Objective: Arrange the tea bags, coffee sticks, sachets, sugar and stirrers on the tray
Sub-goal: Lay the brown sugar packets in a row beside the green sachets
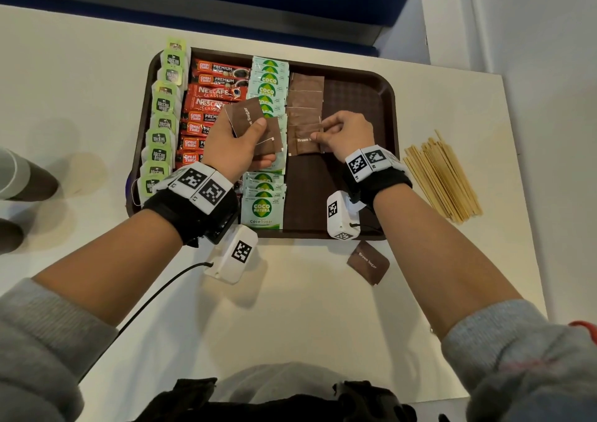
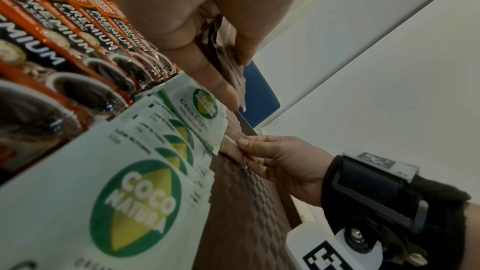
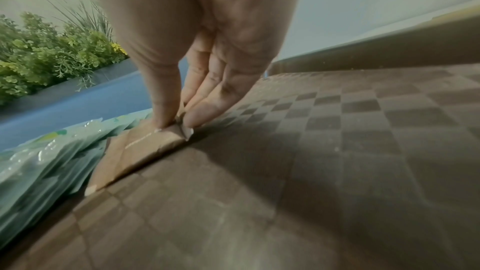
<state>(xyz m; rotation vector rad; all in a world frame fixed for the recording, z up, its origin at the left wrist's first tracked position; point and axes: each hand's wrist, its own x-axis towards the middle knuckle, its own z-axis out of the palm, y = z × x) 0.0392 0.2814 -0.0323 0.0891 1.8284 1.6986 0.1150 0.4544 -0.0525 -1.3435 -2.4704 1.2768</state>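
Brown tray (image 1: 384, 98) sits on the white table (image 1: 307, 308), filled in columns from its left: green tea bags (image 1: 161, 124), red coffee sticks (image 1: 210, 98), Coco Natura sachets (image 1: 263, 208), then a row of brown sugar packets (image 1: 305, 98). Left hand (image 1: 235, 150) hovers over the sachet column, thumb and fingers curled around a small fan of brown sugar packets (image 1: 245, 118). Right hand (image 1: 349, 134) is low on the tray, fingers (image 3: 200, 116) and thumb pinching the right edge of the nearest packet in the row (image 1: 303, 144), which lies on the tray floor. One loose brown sugar packet (image 1: 368, 261) is on the table just in front of the tray. Wooden stirrers (image 1: 442, 176) are piled on the table right of the tray.
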